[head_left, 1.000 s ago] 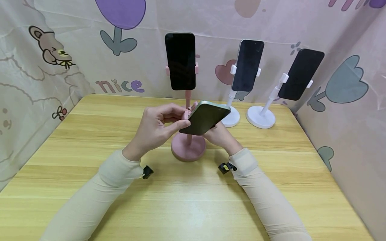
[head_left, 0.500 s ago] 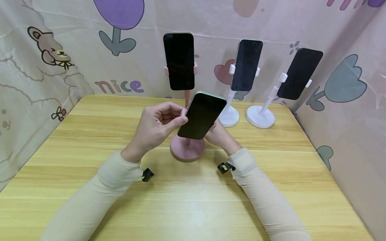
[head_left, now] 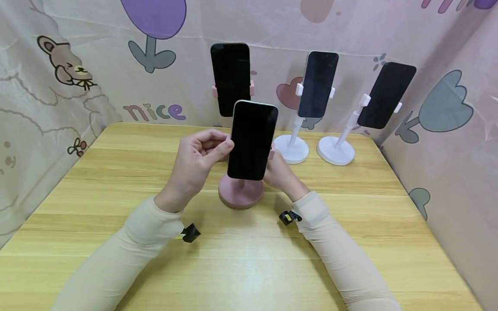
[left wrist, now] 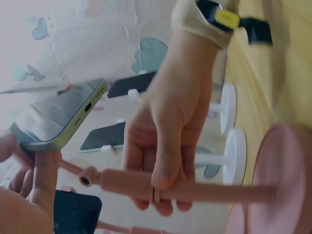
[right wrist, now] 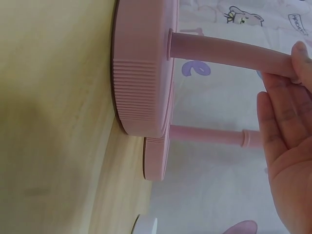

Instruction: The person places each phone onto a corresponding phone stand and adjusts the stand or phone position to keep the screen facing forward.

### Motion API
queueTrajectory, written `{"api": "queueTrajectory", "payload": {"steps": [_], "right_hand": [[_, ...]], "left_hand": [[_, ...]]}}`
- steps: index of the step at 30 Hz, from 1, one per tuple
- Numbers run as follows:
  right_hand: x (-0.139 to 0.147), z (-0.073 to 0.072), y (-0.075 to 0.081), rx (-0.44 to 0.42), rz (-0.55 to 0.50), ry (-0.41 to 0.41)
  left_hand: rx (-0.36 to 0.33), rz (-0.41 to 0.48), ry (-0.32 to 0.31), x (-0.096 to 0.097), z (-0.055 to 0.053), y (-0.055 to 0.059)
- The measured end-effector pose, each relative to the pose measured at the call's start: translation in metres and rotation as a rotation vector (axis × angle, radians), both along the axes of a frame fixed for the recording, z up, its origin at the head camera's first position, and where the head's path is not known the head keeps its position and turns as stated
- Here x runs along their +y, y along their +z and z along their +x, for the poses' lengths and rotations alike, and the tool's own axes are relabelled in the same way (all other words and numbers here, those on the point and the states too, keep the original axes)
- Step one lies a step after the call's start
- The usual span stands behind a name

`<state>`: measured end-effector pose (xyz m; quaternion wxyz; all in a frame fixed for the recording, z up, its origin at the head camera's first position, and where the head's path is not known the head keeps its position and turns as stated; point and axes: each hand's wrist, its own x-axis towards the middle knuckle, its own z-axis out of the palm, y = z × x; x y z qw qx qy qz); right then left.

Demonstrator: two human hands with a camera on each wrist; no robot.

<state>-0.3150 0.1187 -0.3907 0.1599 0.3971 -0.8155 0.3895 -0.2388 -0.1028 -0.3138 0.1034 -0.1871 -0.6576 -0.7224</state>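
Observation:
A smartphone [head_left: 253, 140] with a dark screen stands near upright in the clamp of a pink phone stand [head_left: 239, 196], its screen towards me. My left hand [head_left: 190, 157] pinches the phone's left edge, thumb at the front and fingers behind. The right hand [head_left: 281, 170] is partly hidden behind the phone in the head view. In the left wrist view, that right hand [left wrist: 168, 117] grips the stand's pole [left wrist: 219, 191], thumb on one side and fingers round the other. A small joint [left wrist: 87, 176] joins the pole to the clamp arm. The round base [right wrist: 141, 68] rests on the table.
Behind stands another pink stand bearing a dark phone [head_left: 230, 77]. To the right, two white stands [head_left: 292, 149] hold a phone [head_left: 319, 84] and a tilted phone [head_left: 387, 95]. The wooden table [head_left: 249, 268] meets a printed cloth backdrop [head_left: 186, 69].
The phone has swung from leaning back to nearly upright, its top rising and shifting left. My left hand has moved slightly left with its edge; the right hand stays at the pole.

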Motion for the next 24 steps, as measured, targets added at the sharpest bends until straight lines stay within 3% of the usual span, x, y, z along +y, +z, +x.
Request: {"api": "queueTrajectory", "payload": {"steps": [4, 8, 18, 24], "right_hand": [[-0.001, 0.0, -0.001, 0.028, -0.019, 0.01], [-0.002, 0.001, -0.001, 0.025, -0.021, 0.0], [-0.001, 0.001, 0.001, -0.06, -0.021, -0.013], [-0.001, 0.0, 0.0, -0.099, -0.024, -0.022]], "left_hand": [[-0.055, 0.131, -0.009, 0.003, 0.001, 0.0], [-0.056, 0.169, -0.003, 0.005, 0.001, -0.002], [0.062, 0.063, -0.051, -0.005, -0.006, -0.009], [0.041, 0.059, -0.089, -0.006, -0.008, -0.009]]}}
